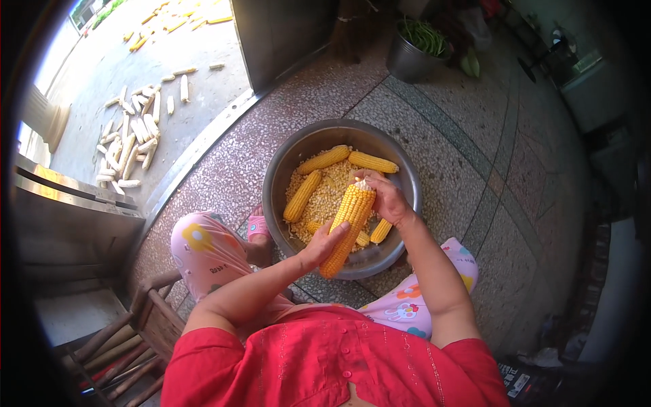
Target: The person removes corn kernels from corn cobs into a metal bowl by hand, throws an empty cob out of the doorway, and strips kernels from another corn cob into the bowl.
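A large ear of yellow corn (349,224) is held slantwise over a round metal basin (272,175). My left hand (325,244) grips its lower part, the thumb lying across the kernels. At the pale upper end, my right hand (384,196) has its fingers on the ear; a few kernels seem to be missing there. Loose kernels (330,191) cover the basin's bottom. On them lie several ears, among them one at the left (302,196), one at the top left (324,160), one at the top right (374,162) and one at the lower right (381,231).
Bare corncobs (135,135) are heaped outside the doorway at the left, beyond a metal threshold (203,142), with more yellow ears (173,25) farther off. A bucket of green vegetables (417,53) stands ahead. A wooden chair (157,305) is at the lower left.
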Motion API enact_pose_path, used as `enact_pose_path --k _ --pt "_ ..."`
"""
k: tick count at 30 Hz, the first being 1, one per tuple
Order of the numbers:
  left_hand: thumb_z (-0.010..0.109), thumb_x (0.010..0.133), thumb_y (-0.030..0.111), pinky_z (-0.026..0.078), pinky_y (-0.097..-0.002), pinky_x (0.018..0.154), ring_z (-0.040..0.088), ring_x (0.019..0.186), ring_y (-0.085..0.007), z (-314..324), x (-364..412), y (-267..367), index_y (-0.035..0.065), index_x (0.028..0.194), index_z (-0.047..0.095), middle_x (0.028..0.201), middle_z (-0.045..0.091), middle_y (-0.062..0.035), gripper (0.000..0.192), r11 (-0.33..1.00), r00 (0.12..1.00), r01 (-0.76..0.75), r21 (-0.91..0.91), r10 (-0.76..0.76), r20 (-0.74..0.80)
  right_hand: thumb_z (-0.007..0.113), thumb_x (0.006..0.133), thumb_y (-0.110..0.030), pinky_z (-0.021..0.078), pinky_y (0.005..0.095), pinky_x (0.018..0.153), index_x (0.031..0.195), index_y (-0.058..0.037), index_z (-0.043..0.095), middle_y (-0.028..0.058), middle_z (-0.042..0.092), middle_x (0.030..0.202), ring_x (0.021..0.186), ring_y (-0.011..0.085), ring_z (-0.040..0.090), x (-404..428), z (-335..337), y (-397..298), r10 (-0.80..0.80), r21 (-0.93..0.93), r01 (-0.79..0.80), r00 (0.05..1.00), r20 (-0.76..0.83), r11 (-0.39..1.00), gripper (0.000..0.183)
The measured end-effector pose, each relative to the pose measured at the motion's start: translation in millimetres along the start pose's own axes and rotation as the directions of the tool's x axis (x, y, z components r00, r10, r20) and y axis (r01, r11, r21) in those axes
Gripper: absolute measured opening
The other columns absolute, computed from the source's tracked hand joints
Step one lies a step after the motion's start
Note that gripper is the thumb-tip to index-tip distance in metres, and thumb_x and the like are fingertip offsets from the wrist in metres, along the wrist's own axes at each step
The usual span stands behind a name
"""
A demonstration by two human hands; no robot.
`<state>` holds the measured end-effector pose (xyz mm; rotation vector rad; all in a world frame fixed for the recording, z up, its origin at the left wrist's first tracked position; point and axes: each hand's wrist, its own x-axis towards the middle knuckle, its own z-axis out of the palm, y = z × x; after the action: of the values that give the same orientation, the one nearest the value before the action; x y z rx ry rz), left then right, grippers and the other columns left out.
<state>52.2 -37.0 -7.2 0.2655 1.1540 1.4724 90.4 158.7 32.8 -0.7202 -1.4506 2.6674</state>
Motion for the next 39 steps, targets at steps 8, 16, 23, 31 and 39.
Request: enact_pose_path --k 8,16,23,31,39 --pt "0.043 0.089 0.053 0.051 -0.0302 0.05 0.059 0.055 -0.0187 1 0 -7 0.0008 0.103 0.047 0.075 0.056 -0.0094 0.054 1.0 1.0 -0.005 -0.011 0.005 0.001 0.048 0.089 -0.019 0.0398 0.0257 0.083 0.11 -0.0049 0.049 0.005 0.054 0.099 0.091 0.0127 0.052 7 -8 25 -0.17 -0.314 0.167 0.985 0.018 0.934 0.025" --pt "0.041 0.089 0.055 0.05 -0.0309 0.049 0.058 0.055 -0.0185 -1 3 -7 0.0009 0.101 0.049 0.074 0.056 -0.0089 0.057 0.999 0.995 0.052 0.009 -0.051 -0.091 0.044 0.092 -0.021 0.041 0.0264 0.082 0.109 -0.0048 0.051 0.0051 0.054 0.099 0.093 0.0118 0.051 5 -5 11 -0.007 -0.14 0.002 0.999 -0.038 0.99 0.025" --pt "0.032 0.091 0.056 0.053 -0.034 0.052 0.06 0.056 -0.0214 -8 6 -2 0.001 0.104 0.049 0.073 0.058 -0.0112 0.059 0.98 0.996 0.092 -0.177 -0.087 0.036 0.049 0.088 -0.017 0.0398 0.0298 0.089 0.119 -0.0052 0.044 0.0078 0.054 0.106 0.1 0.0165 0.052 -4 0 0 0.069 -0.077 -0.061 0.991 0.113 0.995 0.033" --pt "0.03 0.091 0.056 0.053 -0.0344 0.049 0.061 0.056 -0.0237 -3 1 -10 -0.0002 0.104 0.049 0.075 0.058 -0.0127 0.061 0.999 0.999 -0.042 -0.003 0.042 -0.02 0.047 0.092 -0.028 0.0382 0.0255 0.082 0.102 -0.007 0.05 0.0039 0.053 0.096 0.09 0.0109 0.049 5 8 26 -0.129 -0.396 0.099 0.99 -0.05 0.913 0.023" --pt "0.029 0.088 0.062 0.054 -0.0423 0.059 0.062 0.065 -0.0276 -11 7 2 0.0076 0.113 0.05 0.082 0.061 -0.0152 0.064 0.899 0.956 0.258 -0.354 -0.186 0.226 0.048 0.087 -0.02 0.0421 0.0321 0.088 0.116 -0.006 0.045 0.0084 0.055 0.107 0.098 0.017 0.053 -8 0 -11 0.066 -0.031 -0.061 0.969 0.24 0.998 0.032"
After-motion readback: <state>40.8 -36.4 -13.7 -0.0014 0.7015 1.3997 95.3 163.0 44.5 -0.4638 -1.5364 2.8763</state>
